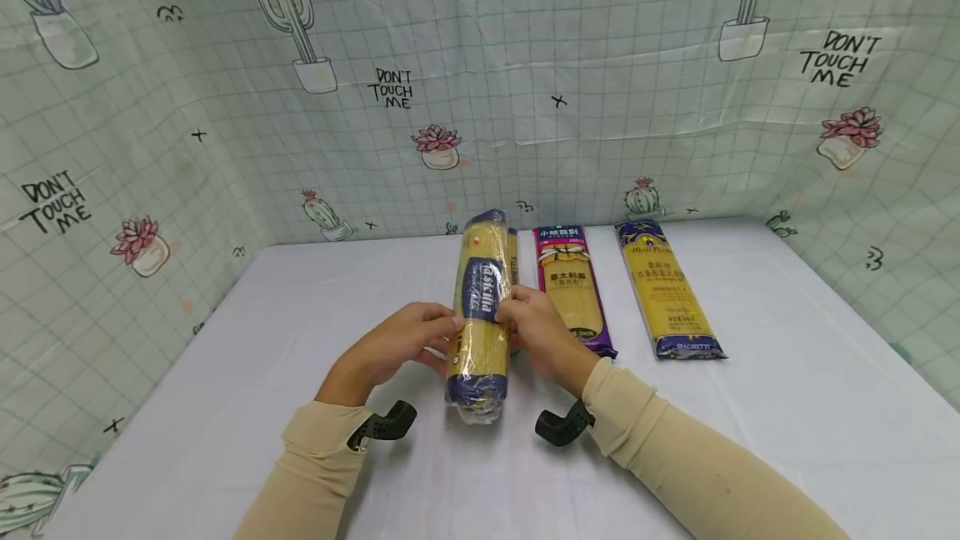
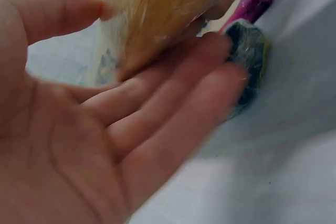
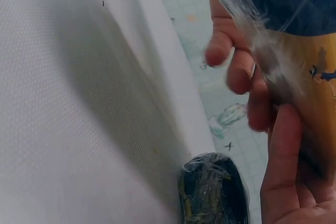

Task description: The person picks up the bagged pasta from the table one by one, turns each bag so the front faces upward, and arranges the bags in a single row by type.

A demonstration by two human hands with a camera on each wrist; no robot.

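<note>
A clear-wrapped pack of spaghetti [image 1: 480, 348] with a dark blue label is held between both hands, its upper end tilted away. My left hand [image 1: 408, 340] grips its left edge. In the left wrist view the thumb meets the wrapper and the long fingers reach beneath the pasta pack [image 2: 152, 14]. From the right side my right hand [image 1: 543, 332] pinches it, thumb on the label and fingers behind. Partly hidden behind the held pack is another spaghetti pack [image 1: 513, 248], whose blue end [image 3: 212, 192] shows below the hands in the right wrist view.
To the right lie a purple-edged pasta pack [image 1: 573, 290] and a yellow and blue spaghetti pack [image 1: 667, 290], both flat on the white table [image 1: 300, 273]. A patterned cloth [image 1: 525, 65] hangs behind the table and along its sides.
</note>
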